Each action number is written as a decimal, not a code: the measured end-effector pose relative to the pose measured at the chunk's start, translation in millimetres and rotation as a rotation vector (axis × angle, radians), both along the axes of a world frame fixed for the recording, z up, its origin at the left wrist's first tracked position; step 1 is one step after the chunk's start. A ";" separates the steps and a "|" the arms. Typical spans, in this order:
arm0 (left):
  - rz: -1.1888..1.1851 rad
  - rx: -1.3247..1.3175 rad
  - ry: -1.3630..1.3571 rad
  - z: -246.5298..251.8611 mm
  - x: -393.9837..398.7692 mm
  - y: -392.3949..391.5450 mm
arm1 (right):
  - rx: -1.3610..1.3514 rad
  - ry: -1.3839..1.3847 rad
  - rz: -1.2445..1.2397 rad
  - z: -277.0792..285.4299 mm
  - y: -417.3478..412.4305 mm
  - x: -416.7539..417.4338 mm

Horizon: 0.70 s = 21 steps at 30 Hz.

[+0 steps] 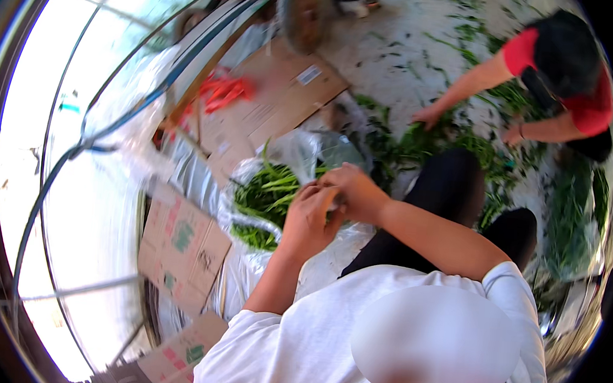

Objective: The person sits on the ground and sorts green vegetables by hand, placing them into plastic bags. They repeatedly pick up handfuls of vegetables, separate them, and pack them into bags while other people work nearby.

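A clear plastic bag (pixel 231 224) filled with long green leafy vegetables (pixel 270 189) stands before me. At its right edge both of my hands come together. My left hand (pixel 313 218) has its fingers bent around the gathered plastic of the bag. My right hand (pixel 354 189) touches it from the right, its fingers closed at the same gathered part. A small dark thing between the hands is partly hidden by the fingers, and I cannot tell what it is.
A person in a red shirt (pixel 520 52) reaches into loose greens (pixel 467 148) on the floor. Flattened cardboard (pixel 275 95) and red plastic (pixel 228 92) lie beyond the bag. A printed cardboard box (pixel 182 247) is at left, a large bag of greens (pixel 570 223) at right.
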State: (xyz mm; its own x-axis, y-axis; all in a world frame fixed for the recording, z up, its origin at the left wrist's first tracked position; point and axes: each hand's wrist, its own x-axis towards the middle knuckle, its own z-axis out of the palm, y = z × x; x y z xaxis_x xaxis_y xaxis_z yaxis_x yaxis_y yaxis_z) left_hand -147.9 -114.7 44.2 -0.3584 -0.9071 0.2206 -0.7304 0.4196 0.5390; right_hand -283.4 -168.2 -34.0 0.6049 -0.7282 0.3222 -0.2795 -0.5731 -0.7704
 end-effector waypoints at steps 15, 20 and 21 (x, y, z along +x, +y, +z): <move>0.930 0.675 -0.423 -146.0 213.2 64.4 | 1.133 -1.029 -0.103 -18.4 -14.3 -49.9; 0.796 0.465 -0.398 -128.2 219.5 88.2 | 1.108 -1.046 -0.104 -15.8 -9.4 -37.6; 0.979 0.488 -0.418 -128.2 222.3 89.7 | 1.077 -1.107 -0.064 -20.7 -10.2 -36.7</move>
